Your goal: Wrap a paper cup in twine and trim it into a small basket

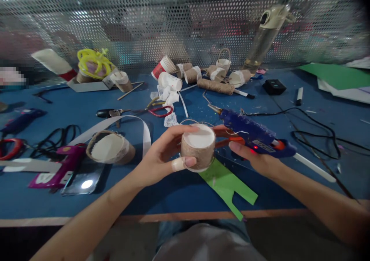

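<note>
In the middle, my left hand is closed around a paper cup wrapped in brown twine. The cup's white round end faces up, and my thumb has a bandage on it. My right hand grips a blue glue gun, whose nozzle points left, beyond the cup. A white glue stick sticks out of the gun's rear, and a small red light glows on its side. Some right-hand fingers reach to the cup's right side; whether they touch it I cannot tell. A green cut piece lies beneath.
Left are another twine-wrapped cup, a magenta glue gun and a phone. Behind lie red-handled scissors, lace, a twine roll and several cups. A black cable runs right; a bottle stands behind.
</note>
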`<state>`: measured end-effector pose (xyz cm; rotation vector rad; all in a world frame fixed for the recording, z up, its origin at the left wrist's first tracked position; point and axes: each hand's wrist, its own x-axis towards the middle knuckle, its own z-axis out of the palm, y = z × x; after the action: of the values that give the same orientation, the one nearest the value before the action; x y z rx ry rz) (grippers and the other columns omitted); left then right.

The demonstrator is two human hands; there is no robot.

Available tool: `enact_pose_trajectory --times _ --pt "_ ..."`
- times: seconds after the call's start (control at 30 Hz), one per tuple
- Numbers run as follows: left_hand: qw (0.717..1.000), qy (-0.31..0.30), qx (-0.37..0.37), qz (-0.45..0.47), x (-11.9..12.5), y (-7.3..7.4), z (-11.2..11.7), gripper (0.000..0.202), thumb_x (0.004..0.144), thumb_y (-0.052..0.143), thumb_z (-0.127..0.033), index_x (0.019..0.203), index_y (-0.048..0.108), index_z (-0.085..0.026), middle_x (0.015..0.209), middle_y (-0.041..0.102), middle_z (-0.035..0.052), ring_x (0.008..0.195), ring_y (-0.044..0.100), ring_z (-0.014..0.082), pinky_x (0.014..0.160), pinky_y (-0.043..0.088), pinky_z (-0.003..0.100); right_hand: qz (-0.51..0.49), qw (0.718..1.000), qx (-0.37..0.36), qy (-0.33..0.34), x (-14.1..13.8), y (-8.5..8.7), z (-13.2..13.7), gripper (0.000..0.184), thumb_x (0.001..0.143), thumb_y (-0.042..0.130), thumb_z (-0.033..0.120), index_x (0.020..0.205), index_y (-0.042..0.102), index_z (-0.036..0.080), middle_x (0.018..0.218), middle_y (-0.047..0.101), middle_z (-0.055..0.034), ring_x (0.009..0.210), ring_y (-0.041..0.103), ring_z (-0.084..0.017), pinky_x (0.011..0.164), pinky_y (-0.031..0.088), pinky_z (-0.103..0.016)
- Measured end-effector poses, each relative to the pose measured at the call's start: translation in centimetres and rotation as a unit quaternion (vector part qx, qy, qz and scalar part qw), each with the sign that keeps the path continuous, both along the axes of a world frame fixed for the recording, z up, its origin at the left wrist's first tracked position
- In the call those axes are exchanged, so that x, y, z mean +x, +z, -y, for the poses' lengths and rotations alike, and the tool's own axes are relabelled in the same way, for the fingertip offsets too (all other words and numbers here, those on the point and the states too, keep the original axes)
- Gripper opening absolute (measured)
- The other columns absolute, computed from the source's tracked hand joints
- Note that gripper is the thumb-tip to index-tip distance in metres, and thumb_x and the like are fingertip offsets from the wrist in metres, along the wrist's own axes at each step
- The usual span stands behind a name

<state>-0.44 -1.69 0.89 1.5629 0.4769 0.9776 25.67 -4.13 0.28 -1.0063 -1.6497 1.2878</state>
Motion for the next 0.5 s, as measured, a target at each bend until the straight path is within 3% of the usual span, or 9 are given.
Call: enact_pose_trajectory --times 0.13,0.3,0.4,0.5 --pt "0.999 -0.026 -0.038 0.017 0.1 0.05 -0.41 0.052 0.083 0.08 -0.025 0.131 0.062 -0.033 0.14 0.06 0.0049 0.128 0.058 0.0236 0.104 0.05 0.03 -0.035 0.999 -0.024 -0.006 0.3 -0.67 0.01 0.034 0.097 0.06 0.046 0.131 0.065 0.04 0.127 0.072 -0.0004 0.113 0.071 -0.025 0.104 0.057 -0.048" --pt "0.998 0.023 -0.051 0.035 0.34 0.18 -0.52 0.049 0.076 0.086 -0.026 0.121 0.066 -0.031 0.127 0.065 0.0028 0.116 0.062 0.0201 0.097 0.052 0.025 0.021 1.0 0.014 -0.018 0.81 -0.95 0.28 0.028 0.098 0.058 0.045 0.122 0.068 0.035 0.116 0.075 -0.002 0.11 0.071 -0.025 0.103 0.055 -0.048" --pt "0.995 0.055 -0.063 0.057 0.43 0.29 -0.58 0.045 0.076 0.085 -0.027 0.118 0.068 -0.031 0.123 0.067 0.0024 0.113 0.064 0.0209 0.097 0.053 0.028 0.003 0.998 0.019 -0.058 0.81 -0.68 0.71 0.024 0.093 0.064 0.045 0.113 0.066 0.031 0.103 0.074 -0.0028 0.096 0.072 -0.024 0.088 0.059 -0.043" --pt "0.99 0.076 -0.094 0.07 0.36 0.32 -0.7 0.042 0.08 0.081 -0.031 0.119 0.068 -0.03 0.124 0.068 0.0036 0.115 0.064 0.0243 0.097 0.055 0.032 -0.028 0.991 0.087 -0.099 0.88 -0.62 0.93 0.019 0.089 0.071 0.036 0.102 0.059 0.031 0.087 0.067 0.0012 0.072 0.065 -0.018 0.068 0.055 -0.035"
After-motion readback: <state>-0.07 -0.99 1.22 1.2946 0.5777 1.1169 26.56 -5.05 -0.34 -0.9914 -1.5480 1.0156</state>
